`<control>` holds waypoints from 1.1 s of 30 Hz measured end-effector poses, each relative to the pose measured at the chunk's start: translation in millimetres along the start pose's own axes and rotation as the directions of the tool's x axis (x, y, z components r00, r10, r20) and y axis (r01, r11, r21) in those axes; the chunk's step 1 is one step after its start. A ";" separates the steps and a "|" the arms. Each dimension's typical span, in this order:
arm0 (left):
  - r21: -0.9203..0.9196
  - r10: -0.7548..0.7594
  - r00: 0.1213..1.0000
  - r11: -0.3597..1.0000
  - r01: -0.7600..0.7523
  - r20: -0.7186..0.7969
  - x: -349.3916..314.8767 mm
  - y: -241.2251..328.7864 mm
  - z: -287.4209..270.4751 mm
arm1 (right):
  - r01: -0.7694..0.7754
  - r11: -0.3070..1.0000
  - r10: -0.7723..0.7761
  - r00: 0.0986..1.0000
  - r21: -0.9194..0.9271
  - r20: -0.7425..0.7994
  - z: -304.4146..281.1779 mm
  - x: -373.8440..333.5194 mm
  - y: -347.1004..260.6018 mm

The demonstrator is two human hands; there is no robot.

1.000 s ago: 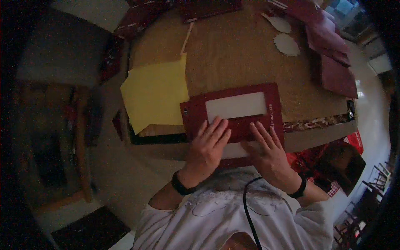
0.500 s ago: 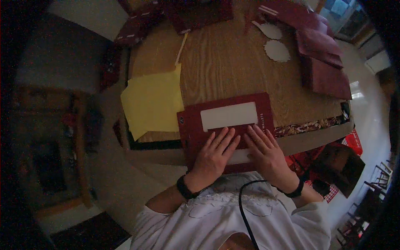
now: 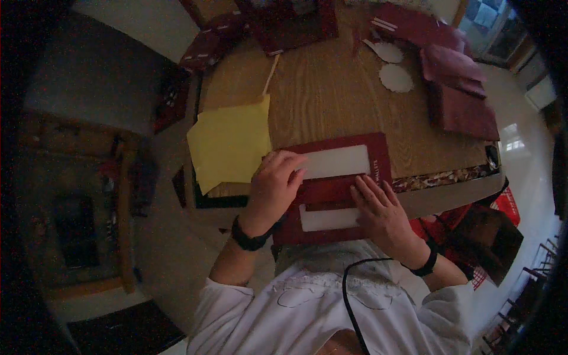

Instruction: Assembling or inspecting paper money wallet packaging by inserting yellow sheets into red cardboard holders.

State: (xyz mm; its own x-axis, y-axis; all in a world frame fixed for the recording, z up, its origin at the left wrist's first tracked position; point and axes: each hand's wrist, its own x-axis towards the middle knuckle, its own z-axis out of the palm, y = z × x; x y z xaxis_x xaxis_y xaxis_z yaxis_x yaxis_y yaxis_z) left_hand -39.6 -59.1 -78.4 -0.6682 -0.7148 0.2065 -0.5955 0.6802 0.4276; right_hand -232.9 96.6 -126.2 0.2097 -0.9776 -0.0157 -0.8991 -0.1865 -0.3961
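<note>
A dark red flat cardboard piece (image 3: 333,188) with two white rectangular panels lies at the near edge of the table, partly overhanging toward my lap. My left hand (image 3: 272,186) is at its left side, fingers bent and thumb drawn close to them by the left end of the upper white panel (image 3: 340,162); whatever may be between the fingertips is hidden. Lying flat on the card's right part, my right hand (image 3: 381,213) has its fingers stretched out. It covers the right end of the lower white panel (image 3: 328,219).
Yellow sheets (image 3: 228,142) lie on the wooden table (image 3: 319,89) at the left, beside a thin pale stick (image 3: 271,74). Two pale scalloped pieces (image 3: 396,78) are farther back. Dark red folded pieces (image 3: 461,109) stack at the right, with more red boxes (image 3: 290,29) at the far edge.
My left hand has moved left and up from lying flat on the card to its left side, with fingers now bent. My right hand stays flat on the card. The view has shifted slightly.
</note>
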 end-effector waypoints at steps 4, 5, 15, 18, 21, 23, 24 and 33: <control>-0.102 -0.042 0.979 0.993 0.063 0.199 -24.9 7.7 -7.9 | 0.033 0.999 -0.032 0.997 0.010 -0.076 -0.6 4.8 4.9; -0.118 -0.010 0.980 0.992 0.034 0.199 -32.2 9.5 -7.9 | 0.035 0.999 -0.039 0.994 -0.037 -0.098 -0.5 7.1 6.5; -0.375 -0.518 0.855 0.788 0.489 0.028 -74.4 -11.0 -18.3 | -0.336 0.925 0.347 0.937 0.180 -0.034 -9.0 39.8 -15.5; -0.298 -0.586 0.762 0.701 0.648 0.278 -72.4 -9.8 -8.3 | -0.310 0.906 0.326 0.945 0.289 -0.009 -2.1 39.5 -23.0; -0.060 -0.396 0.914 0.914 0.402 0.087 -66.4 -11.7 13.8 | -0.185 0.887 0.214 0.977 0.423 -0.021 7.6 35.9 -31.1; -0.058 -0.321 0.947 0.945 0.321 0.005 -62.6 -30.1 31.1 | 0.053 0.976 -0.063 0.997 0.211 0.041 16.1 35.1 -31.8; -0.042 -0.243 0.967 0.970 0.241 -0.070 -59.3 -37.6 36.0 | 0.056 0.978 -0.065 0.997 0.201 0.038 14.1 35.9 -33.9; -0.022 -0.050 0.994 0.998 0.053 0.100 -1.9 -34.1 15.8 | 0.258 0.966 -0.251 0.957 0.028 -0.142 -19.8 39.5 -28.3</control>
State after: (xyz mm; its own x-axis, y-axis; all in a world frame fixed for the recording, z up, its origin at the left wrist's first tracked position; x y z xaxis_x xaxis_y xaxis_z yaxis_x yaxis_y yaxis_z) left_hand -25.0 -78.3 -107.3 -0.6786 -0.7283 0.0954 -0.6198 0.6375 0.4576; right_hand -206.8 61.4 -97.4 0.3719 -0.9030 0.2151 -0.8036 -0.4292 -0.4124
